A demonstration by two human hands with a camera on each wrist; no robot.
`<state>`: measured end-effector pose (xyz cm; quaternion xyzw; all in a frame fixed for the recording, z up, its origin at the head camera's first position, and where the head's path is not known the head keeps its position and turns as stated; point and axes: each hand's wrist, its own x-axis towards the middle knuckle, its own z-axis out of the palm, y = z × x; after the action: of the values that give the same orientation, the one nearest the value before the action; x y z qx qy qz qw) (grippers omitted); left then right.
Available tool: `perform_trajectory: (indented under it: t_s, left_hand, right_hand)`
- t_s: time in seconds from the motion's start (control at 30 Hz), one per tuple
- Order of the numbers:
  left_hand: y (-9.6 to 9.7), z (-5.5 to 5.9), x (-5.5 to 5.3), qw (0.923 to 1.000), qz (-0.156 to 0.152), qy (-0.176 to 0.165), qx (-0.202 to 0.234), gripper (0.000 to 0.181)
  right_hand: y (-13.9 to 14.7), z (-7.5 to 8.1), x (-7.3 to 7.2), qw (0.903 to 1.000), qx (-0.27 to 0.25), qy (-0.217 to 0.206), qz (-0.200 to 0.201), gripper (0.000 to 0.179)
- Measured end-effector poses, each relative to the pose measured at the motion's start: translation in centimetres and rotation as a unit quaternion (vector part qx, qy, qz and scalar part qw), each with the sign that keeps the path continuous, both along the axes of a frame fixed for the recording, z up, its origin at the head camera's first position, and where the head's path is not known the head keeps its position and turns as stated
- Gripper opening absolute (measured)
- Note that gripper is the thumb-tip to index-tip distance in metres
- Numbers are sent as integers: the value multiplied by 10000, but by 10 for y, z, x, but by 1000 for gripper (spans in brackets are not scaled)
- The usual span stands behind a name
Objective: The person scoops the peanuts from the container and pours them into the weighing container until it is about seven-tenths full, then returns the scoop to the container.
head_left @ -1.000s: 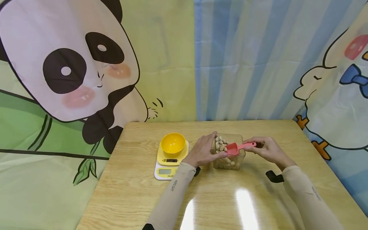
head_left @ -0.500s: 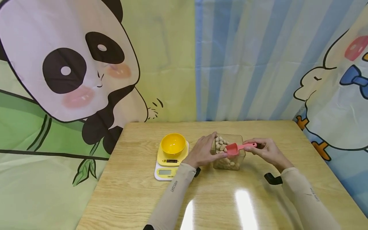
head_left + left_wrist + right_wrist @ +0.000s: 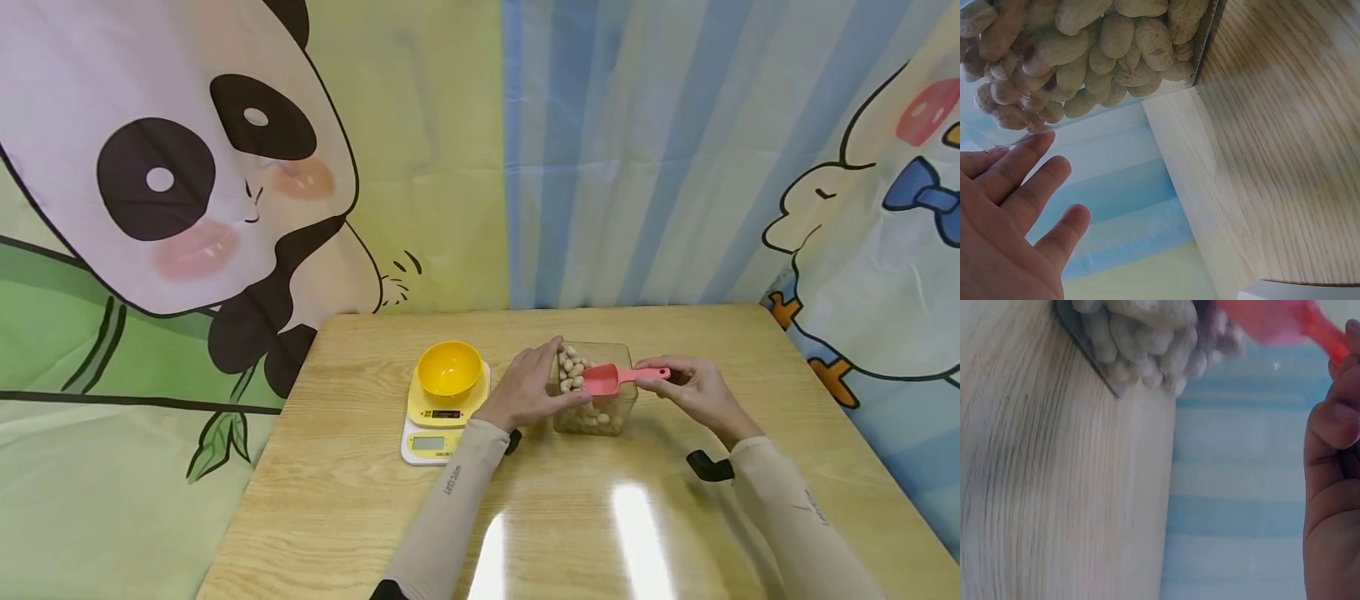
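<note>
Beige, a sleeve [image 3: 448, 521] in the head view hides one corner of the scale [image 3: 427, 443] under the yellow bowl [image 3: 450, 369]; the left hand [image 3: 525, 389] covers part of the clear container [image 3: 609, 353] of peanuts [image 3: 572, 364] on the table [image 3: 337, 500]. The grip of the right hand [image 3: 697, 396] pinches the pink scoop [image 3: 602, 381] at the container's mouth. Left wrist: container cropped; loosely spread fingers [image 3: 1038, 189] touch it. Right wrist: scoop blurred, grip cut off.

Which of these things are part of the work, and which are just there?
Part of the work:
pink scoop, held in the right hand
clear container of peanuts, touched by the left hand
probably the yellow bowl and scale, untouched

Just there, seemingly:
printed curtain
</note>
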<state>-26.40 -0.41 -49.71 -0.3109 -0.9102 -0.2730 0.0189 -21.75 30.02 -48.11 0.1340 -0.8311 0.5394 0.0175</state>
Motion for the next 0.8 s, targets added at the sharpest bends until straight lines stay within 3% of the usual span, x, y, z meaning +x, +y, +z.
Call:
perform_trajectory:
  t_s: [0.13,0.33,0.57,0.8]
  left_hand:
    - [0,1,-2,10000,27,-6,33,112]
    - [2,1,0,10000,24,-63,13,111]
    - [0,2,-1,10000,2,-75,27,111]
    - [0,3,-1,9999,75,-79,14,112]
  right_hand:
    - [-9,2,-5,9999,18,32,145,24]
    - [-6,-1,-3,9996,-183,-213,47,26]
    - [-12,-3,-2,9997,-179,82,-129,23]
    - [-10,-4,-4,9996,-281,39,-13,24]
